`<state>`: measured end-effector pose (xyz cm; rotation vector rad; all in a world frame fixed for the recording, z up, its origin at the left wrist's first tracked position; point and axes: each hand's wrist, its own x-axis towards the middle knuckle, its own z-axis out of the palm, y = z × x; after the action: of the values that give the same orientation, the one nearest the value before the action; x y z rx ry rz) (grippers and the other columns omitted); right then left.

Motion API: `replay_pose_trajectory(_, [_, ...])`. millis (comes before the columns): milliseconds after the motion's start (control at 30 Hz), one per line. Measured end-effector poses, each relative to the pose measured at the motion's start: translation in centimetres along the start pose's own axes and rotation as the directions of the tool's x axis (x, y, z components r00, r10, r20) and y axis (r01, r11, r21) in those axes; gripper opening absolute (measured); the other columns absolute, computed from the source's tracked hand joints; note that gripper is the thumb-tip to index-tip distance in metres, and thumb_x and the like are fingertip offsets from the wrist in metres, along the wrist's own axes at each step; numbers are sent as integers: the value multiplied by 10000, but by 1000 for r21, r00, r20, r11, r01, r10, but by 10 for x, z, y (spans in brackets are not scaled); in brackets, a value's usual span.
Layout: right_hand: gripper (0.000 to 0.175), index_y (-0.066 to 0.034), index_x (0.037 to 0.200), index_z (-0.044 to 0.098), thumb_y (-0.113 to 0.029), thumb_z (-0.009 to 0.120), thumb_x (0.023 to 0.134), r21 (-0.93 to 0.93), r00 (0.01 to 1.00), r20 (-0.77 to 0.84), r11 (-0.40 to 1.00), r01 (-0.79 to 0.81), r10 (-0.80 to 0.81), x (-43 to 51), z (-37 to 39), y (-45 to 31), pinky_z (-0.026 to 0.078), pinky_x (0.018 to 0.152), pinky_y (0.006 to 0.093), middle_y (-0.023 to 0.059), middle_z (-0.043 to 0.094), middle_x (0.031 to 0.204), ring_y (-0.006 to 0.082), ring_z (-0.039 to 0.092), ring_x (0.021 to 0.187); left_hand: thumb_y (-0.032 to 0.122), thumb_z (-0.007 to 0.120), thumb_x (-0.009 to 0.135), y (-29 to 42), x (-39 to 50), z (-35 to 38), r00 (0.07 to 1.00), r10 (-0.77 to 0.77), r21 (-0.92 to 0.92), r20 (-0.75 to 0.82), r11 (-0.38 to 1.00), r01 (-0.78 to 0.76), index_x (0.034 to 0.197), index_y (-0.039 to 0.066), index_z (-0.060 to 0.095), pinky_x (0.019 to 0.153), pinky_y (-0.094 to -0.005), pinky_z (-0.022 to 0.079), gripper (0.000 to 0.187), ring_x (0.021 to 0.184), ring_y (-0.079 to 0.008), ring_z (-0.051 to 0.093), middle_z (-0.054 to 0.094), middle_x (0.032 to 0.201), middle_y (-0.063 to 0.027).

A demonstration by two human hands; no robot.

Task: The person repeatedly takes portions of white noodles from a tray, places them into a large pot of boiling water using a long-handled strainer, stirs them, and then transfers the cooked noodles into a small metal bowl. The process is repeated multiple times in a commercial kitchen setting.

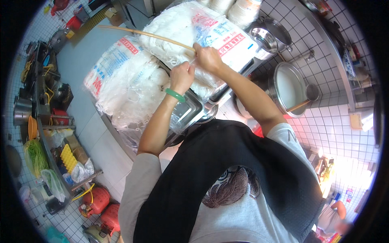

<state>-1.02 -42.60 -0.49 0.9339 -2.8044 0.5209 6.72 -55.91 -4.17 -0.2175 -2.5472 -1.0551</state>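
My right hand (208,59) is closed around the near end of long thin wooden sticks (146,34), likely chopsticks, which reach to the upper left over the noodles. My left hand (182,76), with a green bangle at the wrist, is closed just beside it; a thin whitish strand or bit of film shows between the two. Below them lie white noodles (167,24) in an opened printed plastic bag (234,39). Another opened bag of white noodles (121,88) rests to the left. A stainless steel tray (190,107) shows under my left wrist.
At the right stand a large steel pot of whitish liquid (288,82), a strainer ladle (312,92) and steel pots (275,30). Stacked bowls (243,13) stand at the back. A metal shelf and red gas cylinders (97,200) are at the left. Another person (331,217) is at lower right.
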Motion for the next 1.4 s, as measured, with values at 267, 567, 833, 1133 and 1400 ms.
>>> replay_pose_trajectory(267, [184, -25, 778, 568, -203, 616, 776, -12, 934, -145, 944, -331, 326, -44, -121, 106, 448, 477, 312, 94, 581, 604, 164, 536, 492, 240, 544, 792, -25, -36, -11, 990, -25, -9, 136, 1000, 26, 667, 63, 528, 639, -409, 365, 217, 679, -308, 496, 530, 639, -101])
replay_pose_trajectory(567, [294, -35, 919, 632, -247, 676, 721, 328, 968, 250, 939, -100, 16, -51, -108, 86, 407, 579, 301, 77, 557, 643, 165, 509, 601, 223, 705, 623, 59, -67, 28, 954, 295, 193, -45, 940, -282, 974, 74, 537, 849, -458, 322, 416, 928, -263, 464, 495, 995, -82])
replay_pose_trajectory(833, [413, -56, 1048, 578, -108, 654, 645, 662, 678, 351, 683, 308, -646, -30, -89, 51, 448, 722, 321, 177, 578, 986, 285, 563, 839, 64, 736, 539, 62, -53, 41, 959, 111, 53, -260, 993, -101, 725, 33, 579, 641, -332, 432, 245, 736, -257, 511, 540, 730, -79])
replay_pose_trajectory(1133, [173, 11, 880, 609, -124, 602, 772, 740, 527, 608, 664, -107, -593, -35, -56, 66, 407, 596, 241, 42, 580, 690, 103, 508, 651, 61, 679, 616, 99, -57, 56, 833, -250, -75, -493, 967, 245, 695, 44, 584, 644, -328, 404, 125, 703, -232, 495, 544, 676, -73])
replay_pose_trajectory(1400, [154, 5, 915, 608, -66, 553, 790, 685, 401, 706, 419, -596, -584, -34, -65, 83, 152, 349, 188, -73, 354, 486, 19, 237, 364, 117, 538, 792, 87, -41, 64, 843, -123, -3, -523, 990, 142, 736, 21, 566, 631, -330, 373, 115, 681, -256, 457, 508, 682, -108])
